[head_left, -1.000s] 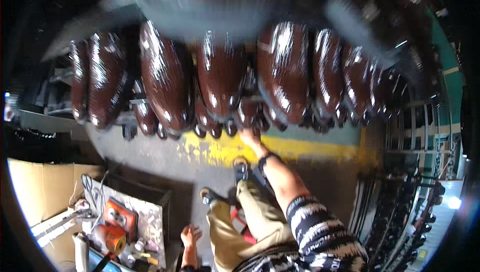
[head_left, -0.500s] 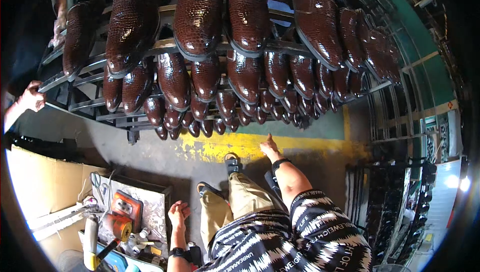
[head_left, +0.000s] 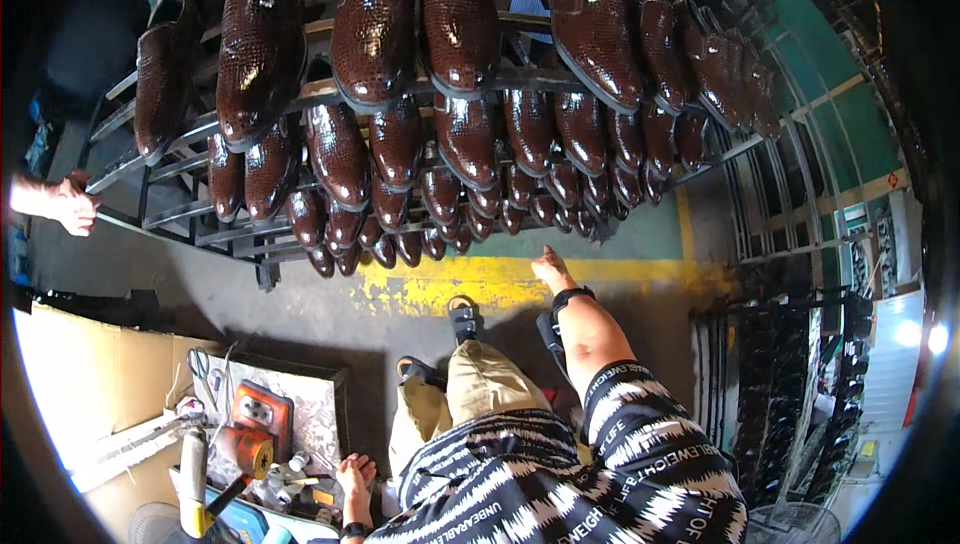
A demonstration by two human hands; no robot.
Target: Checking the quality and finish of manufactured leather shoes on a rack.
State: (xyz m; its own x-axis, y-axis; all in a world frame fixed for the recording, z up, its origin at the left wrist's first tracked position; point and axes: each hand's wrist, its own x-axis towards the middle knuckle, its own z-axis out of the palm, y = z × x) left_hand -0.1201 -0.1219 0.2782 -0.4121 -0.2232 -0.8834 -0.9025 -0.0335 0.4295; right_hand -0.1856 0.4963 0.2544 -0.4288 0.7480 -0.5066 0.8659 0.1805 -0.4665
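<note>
My right hand [head_left: 551, 269] hangs in front of my body, a black band at its wrist. One finger points forward, the others are partly curled, and it holds nothing I can see. My left hand [head_left: 356, 474] is low beside the cluttered bench, fingers loosely apart, with nothing in it. Ahead stands a metal rack [head_left: 205, 129] with several tiers of glossy dark brown, crocodile-textured slip-on shoes [head_left: 375, 29], toes toward me. Neither hand touches it. At the far left another person's hand [head_left: 75, 206] is at the rack's end.
Left of me, a bench [head_left: 325, 394] carries scissors [head_left: 205, 369], an orange socket box [head_left: 262, 414] and an orange-and-black tool [head_left: 248, 452]. A cardboard sheet [head_left: 110, 354] stands beside it. Dark racks [head_left: 770, 384] line the right. A yellow line [head_left: 440, 284] crosses the floor.
The shoe rack appears slightly farther left and higher in view. My left hand has dropped lower, and my right hand has shifted slightly right. Another person's hand at the upper left has left the rack.
</note>
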